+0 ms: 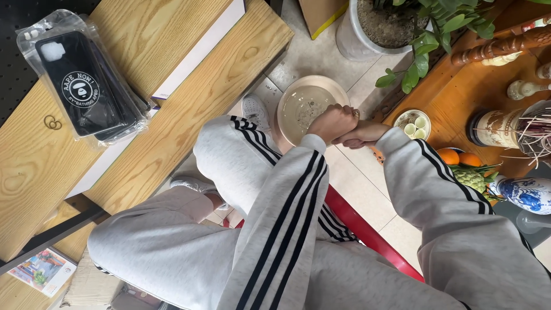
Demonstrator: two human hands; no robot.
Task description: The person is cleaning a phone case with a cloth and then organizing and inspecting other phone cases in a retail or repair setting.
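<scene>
My left hand (334,121) is balled into a fist, a ring on one finger, and hovers over the right rim of a pale round basin (287,97) of clear water on the tiled floor. My right hand (361,136) lies pressed against it from below, fingers curled by the left wrist. Nothing shows between the hands. Both arms are in grey sleeves with black stripes. My knees in matching grey trousers (229,155) jut to the left of the basin, with a white shoe (254,110) beside it.
A wooden bench (189,97) at left carries black phone cases (86,86) in clear packs. A potted plant (390,23) stands behind the basin. At right, a wooden table (459,97) holds a dish of small cups (413,123), oranges (459,156) and a blue-and-white vase (525,192). A red stool (367,229) is under me.
</scene>
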